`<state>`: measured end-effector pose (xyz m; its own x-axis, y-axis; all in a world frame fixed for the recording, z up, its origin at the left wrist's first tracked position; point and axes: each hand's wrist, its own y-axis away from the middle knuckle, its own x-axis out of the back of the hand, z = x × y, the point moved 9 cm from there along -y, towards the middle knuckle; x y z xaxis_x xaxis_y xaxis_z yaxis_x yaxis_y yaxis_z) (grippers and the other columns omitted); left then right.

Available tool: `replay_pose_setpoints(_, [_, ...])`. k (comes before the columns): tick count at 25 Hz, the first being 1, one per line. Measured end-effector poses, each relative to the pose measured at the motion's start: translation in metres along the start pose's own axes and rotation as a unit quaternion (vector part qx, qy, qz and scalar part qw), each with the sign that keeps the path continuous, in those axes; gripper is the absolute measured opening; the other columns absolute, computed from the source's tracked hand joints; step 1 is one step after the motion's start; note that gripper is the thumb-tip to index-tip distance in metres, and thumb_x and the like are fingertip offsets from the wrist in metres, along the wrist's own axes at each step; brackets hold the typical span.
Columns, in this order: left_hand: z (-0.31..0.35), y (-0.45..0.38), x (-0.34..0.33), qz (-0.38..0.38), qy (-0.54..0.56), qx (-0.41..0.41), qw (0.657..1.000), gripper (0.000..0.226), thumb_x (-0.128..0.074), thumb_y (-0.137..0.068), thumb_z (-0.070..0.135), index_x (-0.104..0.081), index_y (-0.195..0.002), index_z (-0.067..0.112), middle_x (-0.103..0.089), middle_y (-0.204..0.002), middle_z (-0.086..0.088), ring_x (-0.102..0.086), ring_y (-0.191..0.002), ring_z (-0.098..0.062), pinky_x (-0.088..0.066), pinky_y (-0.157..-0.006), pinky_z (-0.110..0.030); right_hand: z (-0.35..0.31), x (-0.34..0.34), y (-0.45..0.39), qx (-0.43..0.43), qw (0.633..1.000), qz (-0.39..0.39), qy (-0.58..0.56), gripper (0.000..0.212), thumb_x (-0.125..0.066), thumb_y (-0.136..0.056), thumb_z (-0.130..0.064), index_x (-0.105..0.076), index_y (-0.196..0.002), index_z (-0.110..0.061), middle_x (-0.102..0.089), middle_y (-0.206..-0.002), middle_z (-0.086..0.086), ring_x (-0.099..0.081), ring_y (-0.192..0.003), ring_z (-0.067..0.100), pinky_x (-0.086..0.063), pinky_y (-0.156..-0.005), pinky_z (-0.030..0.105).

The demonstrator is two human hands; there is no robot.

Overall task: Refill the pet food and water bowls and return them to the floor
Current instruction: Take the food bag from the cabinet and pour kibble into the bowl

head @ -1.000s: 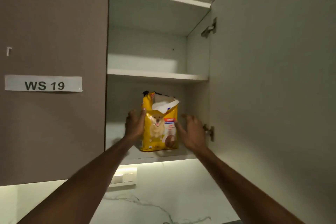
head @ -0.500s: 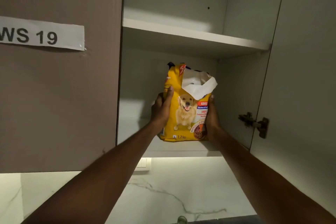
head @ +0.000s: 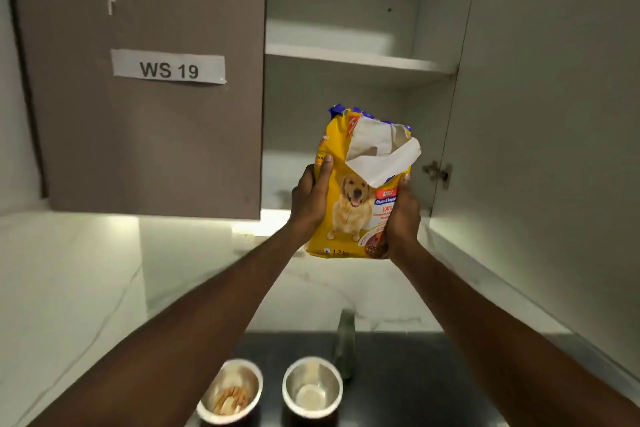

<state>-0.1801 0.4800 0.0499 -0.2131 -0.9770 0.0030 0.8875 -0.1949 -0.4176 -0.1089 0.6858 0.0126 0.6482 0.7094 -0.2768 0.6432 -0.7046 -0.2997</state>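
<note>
A yellow dog food bag point(head: 356, 208) with a torn-open white top hangs in the air in front of the open wall cabinet. My left hand point(head: 310, 199) grips its left side and my right hand point(head: 401, 215) grips its right side. Far below on the dark counter stand two steel bowls. The left bowl point(head: 232, 392) holds a little brown kibble. The right bowl point(head: 311, 388) looks bare inside.
The open cabinet shelf point(head: 356, 59) is bare, its door point(head: 547, 114) swung out on the right. A closed brown door labelled WS 19 point(head: 145, 80) is on the left. A glass bottle point(head: 344, 343) stands behind the right bowl. Marble backsplash point(head: 86, 288) runs behind the counter.
Both hands closed on the bag and lifted it out of the cabinet, down toward me. My view tilted down, so the counter, bowls and bottle now show.
</note>
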Motion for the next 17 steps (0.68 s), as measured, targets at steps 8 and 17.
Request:
replay_pose_setpoints(8, [-0.157,0.195,0.095,0.079,-0.042,0.103,0.991,0.068,-0.039,-0.089,0.089,-0.066,-0.128,0.041,-0.078,-0.122,0.007,-0.074,-0.114,-0.021,-0.059,-0.104,-0.048,0.16,0.038,0.192,-0.099,0.991,-0.02,0.085,0.059,-0.039,-0.1,-0.079,-0.073,-0.105,-0.031,-0.081,-0.101,-0.005,-0.079,-0.099,0.019,-0.061,-0.1,0.054])
replay_pose_setpoints(17, [-0.366,0.251,0.154,0.107,-0.019,0.242,0.964,0.068,-0.042,-0.106,0.06,-0.045,-0.157,0.016,-0.064,-0.143,-0.017,-0.067,-0.128,-0.036,-0.056,-0.107,-0.062,0.347,0.006,0.25,-0.169,0.981,-0.077,0.054,0.022,-0.049,-0.115,-0.02,-0.062,-0.131,-0.012,-0.08,-0.104,-0.006,-0.08,-0.099,0.01,-0.065,-0.079,0.023])
